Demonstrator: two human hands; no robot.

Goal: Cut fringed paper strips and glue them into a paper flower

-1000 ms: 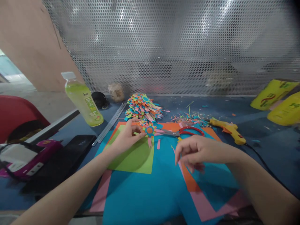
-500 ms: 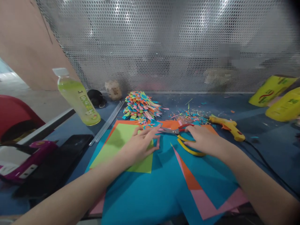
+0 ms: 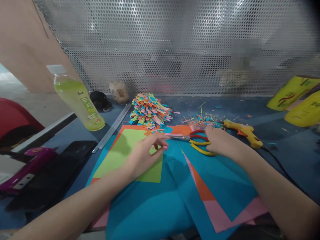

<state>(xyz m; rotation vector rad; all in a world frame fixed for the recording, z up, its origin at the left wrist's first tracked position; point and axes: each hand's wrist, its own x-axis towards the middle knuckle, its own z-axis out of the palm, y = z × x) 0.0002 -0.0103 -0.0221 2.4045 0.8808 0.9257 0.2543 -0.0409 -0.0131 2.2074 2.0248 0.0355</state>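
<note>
Over the light green paper sheet (image 3: 115, 150), my left hand (image 3: 143, 155) is closed, its thumb and fingertips curled together. Whatever lies between them is too small to make out. Its index finger reaches toward the blade tips of the scissors (image 3: 185, 137). These have red and yellow handles, and the blades point left. My right hand (image 3: 221, 140) is closed at the handle ends, partly covering them. Under both hands spreads blue paper (image 3: 150, 203). Layers of orange paper (image 3: 206, 191) and pink paper (image 3: 218, 216) show at a folded edge on the right.
Behind the sheets stands a fringed multicoloured paper piece (image 3: 150, 110), beside paper scraps (image 3: 207, 118). A yellow glue gun (image 3: 246, 133) with a cord lies right. Left are clear glue sticks (image 3: 112, 128), a drink bottle (image 3: 80, 101) and a black phone (image 3: 55, 173). Yellow packages (image 3: 287, 93) stand far right.
My left hand has drawn back slightly and its fingers have curled in. My right hand has shifted a little right, from within the scissors' handles to their ends.
</note>
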